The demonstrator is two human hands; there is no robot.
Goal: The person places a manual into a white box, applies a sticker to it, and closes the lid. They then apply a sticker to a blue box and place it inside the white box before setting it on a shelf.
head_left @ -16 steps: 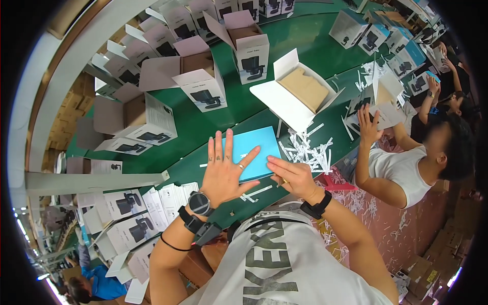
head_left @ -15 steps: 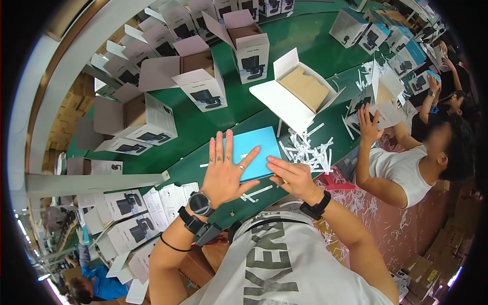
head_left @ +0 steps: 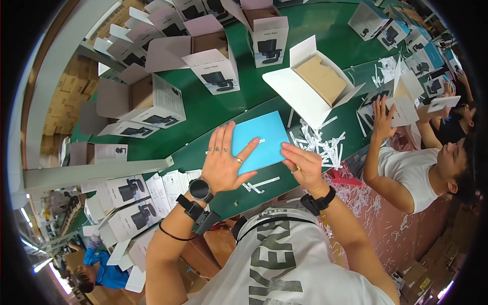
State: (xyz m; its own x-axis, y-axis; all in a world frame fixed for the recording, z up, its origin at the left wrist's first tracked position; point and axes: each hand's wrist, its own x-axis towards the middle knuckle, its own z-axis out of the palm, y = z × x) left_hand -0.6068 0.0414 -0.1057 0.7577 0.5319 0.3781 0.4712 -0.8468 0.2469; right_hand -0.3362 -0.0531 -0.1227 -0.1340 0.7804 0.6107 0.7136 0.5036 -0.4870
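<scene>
A flat, bright blue box (head_left: pixel 264 134) with a small white mark lies on the green table in front of me. My left hand (head_left: pixel 223 157) rests across its left side, palm down, with fingers stretched out. At the lower right edge of the box, my right hand (head_left: pixel 304 161) has thumb and fingers pressed together on the rim. Its fingertips hide that corner. Just beyond stands an open white carton (head_left: pixel 284 91) with a brown cardboard insert (head_left: pixel 320 79) inside. White paper strips (head_left: pixel 320 147) lie in a heap right of the blue box.
Open printed cartons (head_left: pixel 216 76) line the far left of the table. A grey metal bar (head_left: pixel 101 173) juts in from the left, above a stack of white leaflets (head_left: pixel 175 185). A co-worker in a white shirt (head_left: pixel 406 170) handles a carton at the right. Closed cartons (head_left: pixel 368 20) stand at the back right.
The view has shifted, so the table things sit further right. Both my hands stay at the blue box, with the left palm nearer its left edge, uncovering more of its top.
</scene>
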